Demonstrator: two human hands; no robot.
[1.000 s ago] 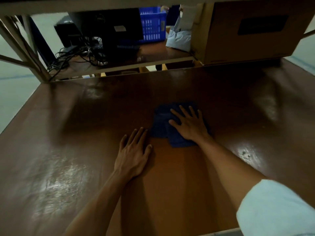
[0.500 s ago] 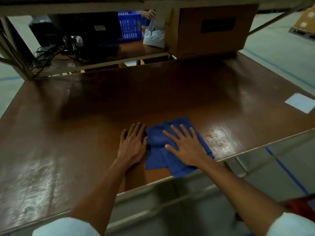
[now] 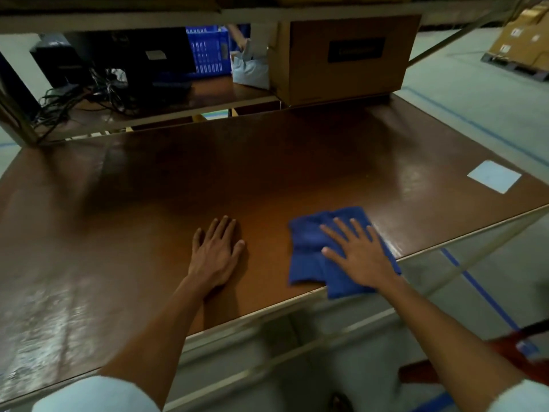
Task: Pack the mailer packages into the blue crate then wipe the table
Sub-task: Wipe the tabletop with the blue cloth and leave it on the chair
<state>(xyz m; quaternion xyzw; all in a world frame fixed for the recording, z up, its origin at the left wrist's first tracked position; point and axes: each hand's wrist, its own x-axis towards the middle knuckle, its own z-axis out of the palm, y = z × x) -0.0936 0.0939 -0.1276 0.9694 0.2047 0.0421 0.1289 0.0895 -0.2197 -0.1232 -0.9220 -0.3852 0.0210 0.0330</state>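
Pressing flat on the blue cloth [image 3: 315, 251], the right hand [image 3: 361, 257] has fingers spread at the counter [image 3: 148, 203] edge. Left hand [image 3: 215, 252] lies open, palm down, holding nothing.

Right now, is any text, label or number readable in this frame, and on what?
None can be read.
Dark label on the brown cardboard box: lettering too blurred.
White sticker on the black monitor back: too small.
Labels on the far cardboard cartons: too small.
Pale square patch on the brown table: blank.
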